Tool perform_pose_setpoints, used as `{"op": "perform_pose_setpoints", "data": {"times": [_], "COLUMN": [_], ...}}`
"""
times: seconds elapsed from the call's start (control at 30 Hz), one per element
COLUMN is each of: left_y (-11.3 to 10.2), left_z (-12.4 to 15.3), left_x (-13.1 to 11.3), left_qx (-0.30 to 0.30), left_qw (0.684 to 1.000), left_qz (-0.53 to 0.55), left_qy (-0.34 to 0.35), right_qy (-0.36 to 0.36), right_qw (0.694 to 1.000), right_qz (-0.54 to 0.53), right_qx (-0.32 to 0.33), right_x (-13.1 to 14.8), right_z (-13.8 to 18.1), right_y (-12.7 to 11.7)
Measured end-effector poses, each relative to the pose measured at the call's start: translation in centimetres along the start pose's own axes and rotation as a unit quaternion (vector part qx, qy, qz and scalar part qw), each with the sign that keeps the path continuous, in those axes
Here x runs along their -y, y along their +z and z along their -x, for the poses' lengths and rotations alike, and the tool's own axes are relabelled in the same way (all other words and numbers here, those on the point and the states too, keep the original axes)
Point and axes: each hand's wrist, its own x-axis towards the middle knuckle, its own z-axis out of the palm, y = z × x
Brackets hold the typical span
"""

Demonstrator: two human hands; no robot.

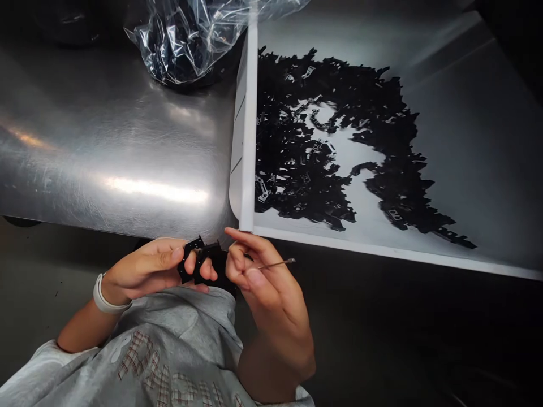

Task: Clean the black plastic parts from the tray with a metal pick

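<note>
Low in the head view, just off the table's front edge, my left hand (158, 264) is closed around small black plastic parts (194, 244), with fingertips showing between them. Close on its right, my right hand (265, 282) pinches a thin metal rod-like tool (276, 264) between thumb and fingers. The tool's slightly widened tip points right, and its other end is hidden in the hand. My right index finger stretches left, near the corner of the white tray. A small gap separates the two hands.
A white tray (399, 255) on the right holds a large heap of black plastic parts (297, 152). Its raised left wall stands beside the shiny metal tabletop (106, 130). At the back lies a clear plastic bag (186, 42) with dark contents.
</note>
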Motion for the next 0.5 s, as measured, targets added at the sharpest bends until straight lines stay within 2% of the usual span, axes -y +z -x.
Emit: {"op": "perform_pose_setpoints", "data": {"times": [0.2, 0.33, 0.5], "left_y": [0.9, 1.4, 1.7], "left_z": [0.1, 0.3, 0.5], "left_x": [0.8, 1.2, 1.7], "left_qx": [-0.036, -0.029, -0.019], "left_qw": [0.996, 0.994, 0.995], "left_qz": [0.085, 0.097, 0.059], "left_qy": [0.020, 0.035, 0.074], "right_qy": [-0.107, -0.210, -0.329], "right_qw": [0.989, 0.951, 0.912], "right_qz": [0.078, 0.191, 0.228], "right_qx": [-0.064, -0.124, -0.093], "right_x": [0.8, 1.5, 1.6], "right_z": [1.6, 1.8, 1.8], "right_y": [0.0, -0.4, 0.1]}}
